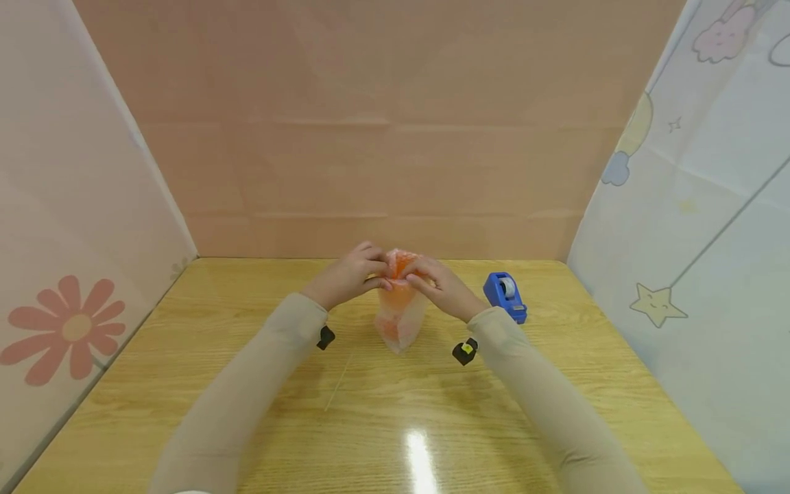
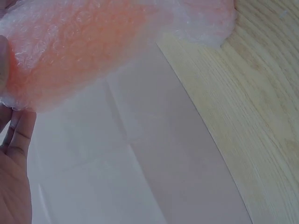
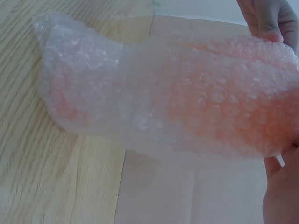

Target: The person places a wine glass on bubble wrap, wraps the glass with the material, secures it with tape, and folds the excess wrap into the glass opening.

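Note:
Clear bubble wrap (image 1: 395,333) stands on the table around something orange (image 1: 404,262), whose shape I cannot make out. My left hand (image 1: 353,276) pinches the wrap's upper edge from the left. On the other side my right hand (image 1: 449,291) grips the same upper end between thumb and fingers. Seen from the left wrist, the bubble wrap (image 2: 88,51) glows orange near the left hand (image 2: 16,158). In the right wrist view, the bubble wrap (image 3: 140,93) narrows to a paler, crumpled lower end, and the right hand (image 3: 282,191) is partly cut off.
A blue tape dispenser (image 1: 503,295) with a roll of tape stands right of the wrap, beyond my right wrist. A thin pale strip (image 1: 338,385) lies on the wooden table (image 1: 370,439). Panels enclose the table at the back and both sides.

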`<state>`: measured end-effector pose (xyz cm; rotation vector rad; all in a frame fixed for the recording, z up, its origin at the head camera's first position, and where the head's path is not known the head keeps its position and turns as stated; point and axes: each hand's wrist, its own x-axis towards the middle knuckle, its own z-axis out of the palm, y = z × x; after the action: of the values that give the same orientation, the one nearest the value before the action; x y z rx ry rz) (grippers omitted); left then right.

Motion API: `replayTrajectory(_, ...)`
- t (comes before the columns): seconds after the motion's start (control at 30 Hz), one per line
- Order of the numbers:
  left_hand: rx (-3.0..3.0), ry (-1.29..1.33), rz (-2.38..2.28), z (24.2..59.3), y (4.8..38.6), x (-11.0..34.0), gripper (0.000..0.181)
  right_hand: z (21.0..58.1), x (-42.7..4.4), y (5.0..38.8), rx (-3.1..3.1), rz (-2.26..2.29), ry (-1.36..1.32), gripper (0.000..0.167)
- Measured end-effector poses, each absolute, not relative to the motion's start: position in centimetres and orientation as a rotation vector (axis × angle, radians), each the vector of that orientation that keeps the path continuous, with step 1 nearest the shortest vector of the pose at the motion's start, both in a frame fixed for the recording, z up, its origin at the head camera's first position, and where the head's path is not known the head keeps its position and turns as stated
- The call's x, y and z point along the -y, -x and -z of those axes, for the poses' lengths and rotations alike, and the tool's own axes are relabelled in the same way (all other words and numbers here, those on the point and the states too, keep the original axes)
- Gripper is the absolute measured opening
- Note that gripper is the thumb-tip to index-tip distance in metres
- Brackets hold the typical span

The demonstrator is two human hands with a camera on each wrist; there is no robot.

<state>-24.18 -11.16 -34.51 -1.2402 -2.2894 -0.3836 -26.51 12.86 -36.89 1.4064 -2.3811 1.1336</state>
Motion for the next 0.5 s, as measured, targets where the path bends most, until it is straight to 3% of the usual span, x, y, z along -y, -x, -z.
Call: replayTrajectory(0.5, 2.344, 1.235, 0.426, 34.35, 24.21, 10.95, 0.017, 36.86, -12.98, 26.55, 2.33, -1.06, -1.458, 0.015)
